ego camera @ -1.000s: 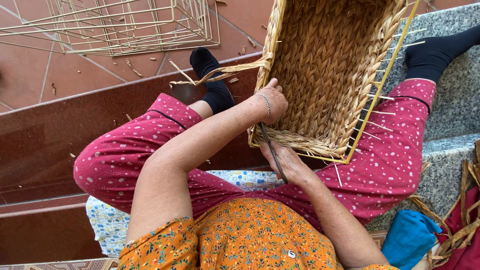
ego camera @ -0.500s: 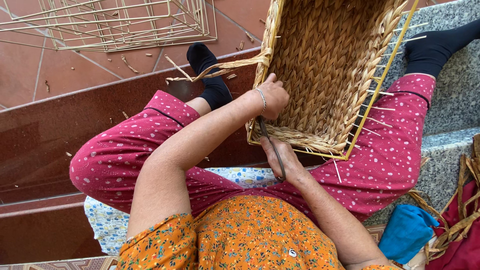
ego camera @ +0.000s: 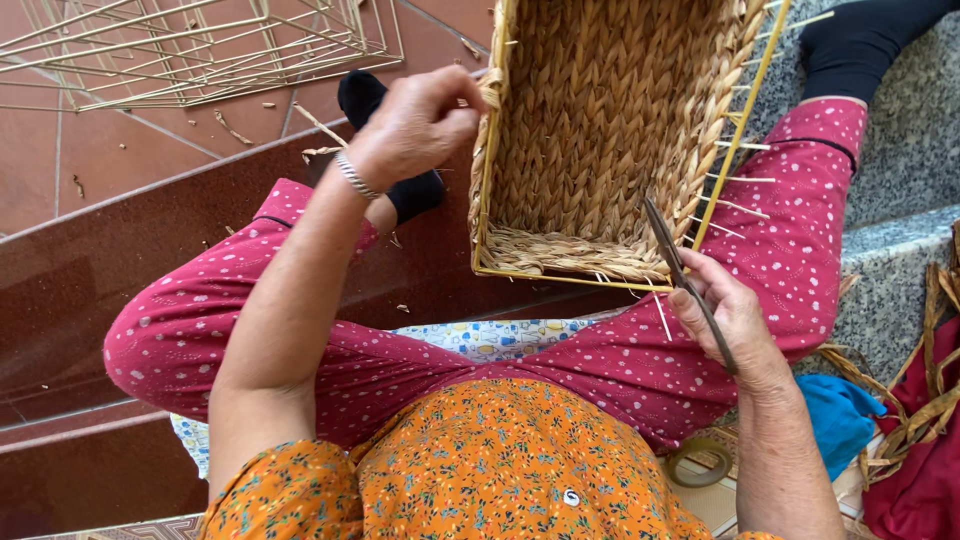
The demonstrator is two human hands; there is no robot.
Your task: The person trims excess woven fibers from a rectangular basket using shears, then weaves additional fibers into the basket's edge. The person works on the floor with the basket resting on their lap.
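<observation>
The rectangular basket of braided tan straw on a yellow wire frame (ego camera: 610, 130) rests across the person's lap, tilted with its open side toward the camera, between the legs in red dotted trousers (ego camera: 800, 250). Far left of the basket, on the reddish tiled floor (ego camera: 130, 170), lies a bare yellow wire frame (ego camera: 200, 45) of the same kind. Off the basket's lower right corner, a blue cloth (ego camera: 838, 410) sits beside loose straw strands (ego camera: 930, 400).

The left hand (ego camera: 415, 125) is at the basket's left rim, fingers pinched shut on the end of a straw strand (ego camera: 490, 90) where the braid meets the wire. The right hand (ego camera: 730, 320), just below the basket's near right corner, grips a thin dark metal tool (ego camera: 685, 280) whose tip points up over the rim.

If the pinch slackens, the strand may spring back and loosen the rim weave. The tool's tip stands close to the braid and could snag or split it if it slips.
</observation>
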